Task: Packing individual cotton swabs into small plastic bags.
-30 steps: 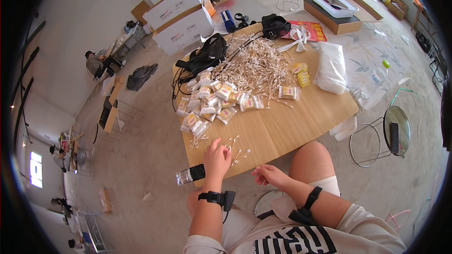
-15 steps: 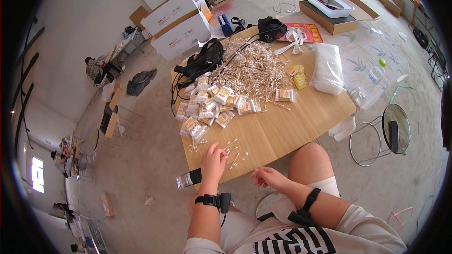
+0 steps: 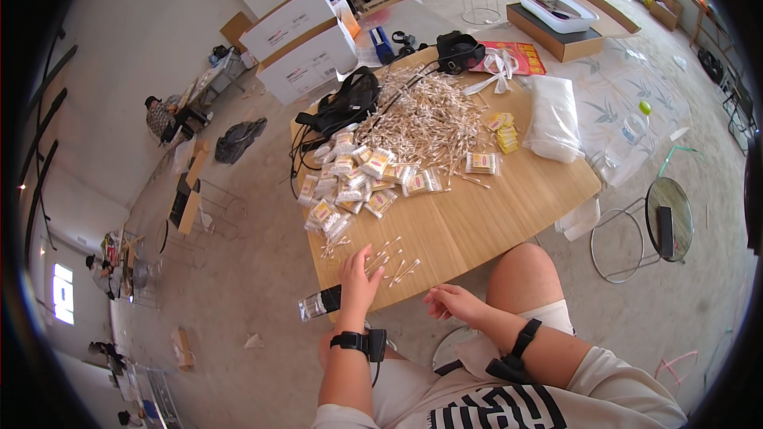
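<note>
My left hand (image 3: 359,276) is over the table's near left corner, fingers apart, beside several loose cotton swabs (image 3: 404,272). Its fingertips are close to the swabs; I see nothing held in it. Past the table's near edge, above my lap, my right hand (image 3: 451,301) has its fingers curled together, and what they hold, if anything, is hidden. A black and clear packet (image 3: 321,303) juts from the table edge beside my left wrist. Farther in lie small clear bags of cotton swabs (image 3: 354,187) in a heap, with a large pile of loose swabs (image 3: 433,115) behind.
Black straps and cables (image 3: 346,103) lie left of the pile. Yellow packets (image 3: 506,139) and a clear plastic roll (image 3: 553,117) are at the wooden table's (image 3: 509,206) right. White cartons (image 3: 310,63) stand behind. A round stool (image 3: 669,218) is to the right. Other people sit farther off.
My left hand has shifted slightly, and its thumb and fingers have spread apart beside the loose swabs. My right hand stays in place.
</note>
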Available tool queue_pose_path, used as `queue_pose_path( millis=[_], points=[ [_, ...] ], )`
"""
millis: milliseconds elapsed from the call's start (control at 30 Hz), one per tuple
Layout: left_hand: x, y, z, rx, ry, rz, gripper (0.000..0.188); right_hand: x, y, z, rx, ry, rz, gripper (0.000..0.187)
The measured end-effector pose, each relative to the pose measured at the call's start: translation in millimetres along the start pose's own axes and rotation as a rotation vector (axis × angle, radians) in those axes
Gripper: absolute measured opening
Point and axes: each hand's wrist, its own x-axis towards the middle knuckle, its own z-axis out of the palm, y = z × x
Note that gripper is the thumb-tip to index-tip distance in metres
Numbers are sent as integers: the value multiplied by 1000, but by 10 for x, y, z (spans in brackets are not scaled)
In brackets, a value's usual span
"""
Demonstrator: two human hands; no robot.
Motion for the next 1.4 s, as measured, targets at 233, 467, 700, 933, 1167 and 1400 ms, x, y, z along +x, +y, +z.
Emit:
queue_pose_path(
  millis=[233,467,700,933,1167,1400],
  points=[
    [96,-62,49,-75,-65,-7,62,10,16,-15,14,-9,-12,37],
    [102,-54,45,-67,-82,25,55,41,34,-5,0,-4,6,37],
    [-43,188,-21,51,35,96,28,44,30,-21,9,-3,8,37],
    [-203,141,-13,36,83,19,24,-15,-52,16,-18,1,30,37],
    [-226,316,-24,78,17,95,25,30,29,-10,-5,-2,7,39],
    [-182,414,-5,107,-106,132,33,15,-4,-7,-12,0,27,35]
  ],
)
